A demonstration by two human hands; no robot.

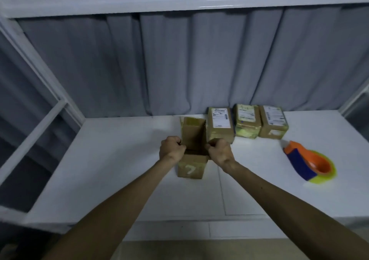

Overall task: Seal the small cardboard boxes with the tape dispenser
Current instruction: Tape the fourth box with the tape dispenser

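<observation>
both hands (196, 149) grip the open box's (191, 168) flaps.

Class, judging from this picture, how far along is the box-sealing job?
Done, seemingly: three labelled boxes at the back look closed and taped. In hand: left hand and right hand grip the flaps of the open box. Left: closing it and taping; the tape dispenser lies untouched on the table.

- The open box (191, 171) is matt brown cardboard.
- The three boxes behind (247, 124) carry white paper labels (219, 118).
- The tape dispenser (303, 164) is smooth orange and blue plastic.
- The table (119, 169) is white and matt.
- The curtain (179, 60) is grey cloth.
</observation>
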